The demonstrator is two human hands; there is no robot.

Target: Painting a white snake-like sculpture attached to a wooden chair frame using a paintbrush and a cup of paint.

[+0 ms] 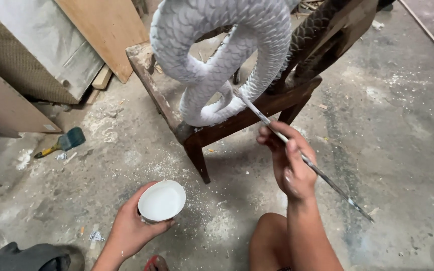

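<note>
A carved snake-like figure with scales (pixel 217 45), coated white, coils on top of a dark wooden stool (pixel 197 138). An unpainted dark carved coil (pixel 312 30) rises behind it at the right. My right hand (pixel 290 163) grips a long thin paintbrush (pixel 302 155); its tip touches the lower white coil near the stool's top. My left hand (pixel 129 226) holds a small round cup of white paint (pixel 161 201) low, in front of the stool. My knee (pixel 272 236) shows at the bottom.
Wooden boards and panels (pixel 101 25) lean at the upper left. A wide flat brush with a yellow handle (pixel 64 142) lies on the dusty concrete floor (pixel 393 125) at the left. White powder and chips are scattered around the stool's legs. A thin stick (pixel 418 20) lies at the upper right.
</note>
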